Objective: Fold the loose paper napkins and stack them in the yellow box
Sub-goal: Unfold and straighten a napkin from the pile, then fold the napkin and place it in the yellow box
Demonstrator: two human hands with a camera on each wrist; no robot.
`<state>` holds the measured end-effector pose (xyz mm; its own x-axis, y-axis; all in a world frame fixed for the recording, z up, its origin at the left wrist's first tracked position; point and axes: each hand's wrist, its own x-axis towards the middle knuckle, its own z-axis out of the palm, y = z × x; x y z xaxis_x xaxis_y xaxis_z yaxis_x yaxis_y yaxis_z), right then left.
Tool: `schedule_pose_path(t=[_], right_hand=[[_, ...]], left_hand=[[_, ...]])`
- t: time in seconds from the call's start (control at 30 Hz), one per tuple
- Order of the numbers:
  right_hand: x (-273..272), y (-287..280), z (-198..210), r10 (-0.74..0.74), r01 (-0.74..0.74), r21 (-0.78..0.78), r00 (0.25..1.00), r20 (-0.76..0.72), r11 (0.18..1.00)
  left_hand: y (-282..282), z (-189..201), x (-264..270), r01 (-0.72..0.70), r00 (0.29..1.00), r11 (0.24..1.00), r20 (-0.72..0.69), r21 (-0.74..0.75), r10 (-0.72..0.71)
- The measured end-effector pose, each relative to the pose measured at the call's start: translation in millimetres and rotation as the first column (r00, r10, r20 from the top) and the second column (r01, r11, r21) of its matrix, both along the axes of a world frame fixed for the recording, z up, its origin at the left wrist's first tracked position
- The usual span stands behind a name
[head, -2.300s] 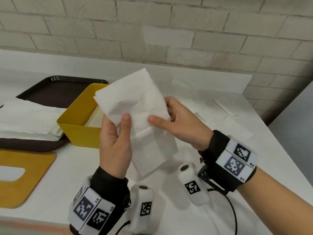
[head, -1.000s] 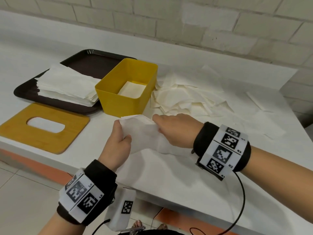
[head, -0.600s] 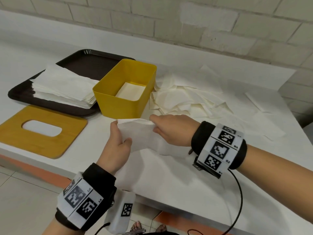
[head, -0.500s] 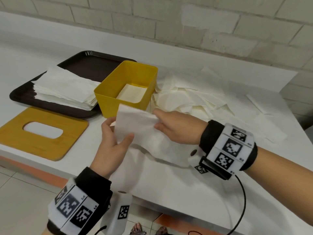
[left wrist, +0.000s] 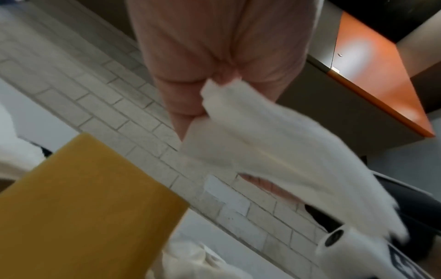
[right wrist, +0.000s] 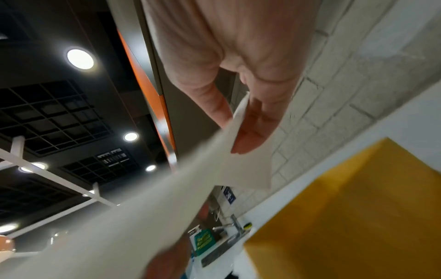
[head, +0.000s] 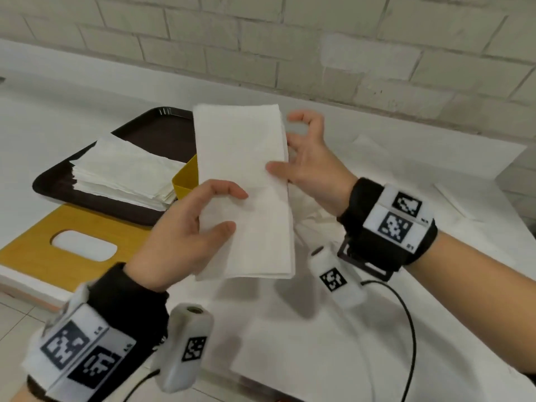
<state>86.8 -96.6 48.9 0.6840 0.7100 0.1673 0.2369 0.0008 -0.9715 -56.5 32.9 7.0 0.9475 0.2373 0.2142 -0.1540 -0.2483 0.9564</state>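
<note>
While held up: your left hand (head: 185, 227) and right hand (head: 310, 158) pinch a folded napkin (head: 246, 192) above the table.
Head view only: napkin stack (head: 124, 169) on brown tray (head: 145, 132).
Yellow box (head: 185, 178): contents hidden.

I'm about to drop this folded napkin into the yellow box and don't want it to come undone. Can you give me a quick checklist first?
1. Napkin folded into a flat narrow strip: ok.
2. Left hand grips its lower left part: ok.
3. Right hand pinches its right edge: ok.
4. Layers line up at the bottom edge: ok, only slight stagger.
5. Yellow box within view and open: cannot tell, the napkin hides most of it.
6. Room left inside the box: cannot tell, interior hidden.
</note>
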Motion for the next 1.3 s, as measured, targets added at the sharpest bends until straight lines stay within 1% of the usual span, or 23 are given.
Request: schedule_pose_path(t=[0.07, 0.1, 0.17, 0.23, 0.3, 0.33, 0.4, 0.47, 0.53, 0.63, 0.73, 0.8, 0.9, 0.97, 1.03, 1.07, 1.13, 1.23, 1.3], right_hand=[[18, 9, 15, 0.01, -0.016, 0.049, 0.992, 0.123, 0.999], [27, 15, 23, 0.029, -0.036, 0.032, 0.978, 0.208, 0.999], [45, 29, 34, 0.053, -0.027, -0.073, 0.922, 0.384, 0.997], [65, 44, 38, 0.006, 0.092, -0.169, 0.864, 0.504, 0.981], [85, 57, 32, -0.06, 0.218, -0.228, 0.834, 0.548, 0.949], [92, 63, 26, -0.07, 0.253, -0.263, 0.831, 0.551, 0.931], [104, 71, 7, -0.052, 0.276, -0.344, 0.84, 0.54, 0.898], [109, 73, -12, -0.022, 0.263, -0.409, 0.862, 0.506, 0.874], [110, 73, -25, 0.001, 0.242, -0.447, 0.878, 0.478, 0.861], [108, 71, -33, 0.02, 0.217, -0.481, 0.898, 0.44, 0.849], [97, 66, -32, 0.063, 0.168, -0.514, 0.913, 0.403, 0.841], [87, 63, -30, 0.102, 0.121, -0.539, 0.925, 0.366, 0.833], [71, 61, -26, 0.203, 0.042, -0.609, 0.923, 0.328, 0.792], [63, 65, -25, 0.321, 0.028, -0.693, 0.872, 0.37, 0.721], [59, 72, -24, 0.444, 0.077, -0.783, 0.787, 0.428, 0.617], [58, 76, -24, 0.493, 0.099, -0.82, 0.756, 0.43, 0.564], [57, 84, -28, 0.567, 0.125, -0.879, 0.72, 0.399, 0.459], [58, 97, -33, 0.641, 0.183, -0.929, 0.68, 0.356, 0.321], [58, 103, -35, 0.661, 0.195, -0.945, 0.677, 0.324, 0.264]], left_hand=[[12, 15, 9, 0.034, 0.998, 0.999, -0.058, 0.039, -0.032], [18, 22, 15, 0.029, 0.996, 0.999, -0.081, 0.043, -0.026], [29, 32, 30, -0.027, 0.993, 0.995, -0.109, 0.096, 0.038], [43, 39, 50, -0.13, 0.982, 0.972, -0.112, 0.197, 0.154], [56, 40, 68, -0.184, 0.962, 0.934, -0.137, 0.306, 0.234], [62, 37, 76, -0.176, 0.952, 0.906, -0.169, 0.384, 0.256], [69, 27, 88, -0.104, 0.928, 0.844, -0.253, 0.527, 0.272], [73, 16, 92, -0.025, 0.905, 0.796, -0.325, 0.604, 0.275], [76, 9, 92, 0.015, 0.884, 0.779, -0.372, 0.627, 0.282], [77, 8, 88, 0.046, 0.858, 0.761, -0.416, 0.647, 0.302], [73, 11, 77, 0.107, 0.821, 0.75, -0.483, 0.653, 0.304], [70, 13, 64, 0.162, 0.786, 0.757, -0.546, 0.633, 0.289], [65, 16, 45, 0.234, 0.731, 0.767, -0.628, 0.598, 0.267], [63, 17, 38, 0.273, 0.692, 0.76, -0.669, 0.59, 0.271], [62, 17, 36, 0.311, 0.66, 0.737, -0.695, 0.6, 0.287], [61, 17, 38, 0.332, 0.649, 0.715, -0.699, 0.615, 0.3], [61, 14, 42, 0.368, 0.64, 0.675, -0.701, 0.64, 0.315], [60, 6, 52, 0.4, 0.612, 0.661, -0.722, 0.635, 0.323], [58, 1, 56, 0.425, 0.59, 0.635, -0.729, 0.645, 0.346]])
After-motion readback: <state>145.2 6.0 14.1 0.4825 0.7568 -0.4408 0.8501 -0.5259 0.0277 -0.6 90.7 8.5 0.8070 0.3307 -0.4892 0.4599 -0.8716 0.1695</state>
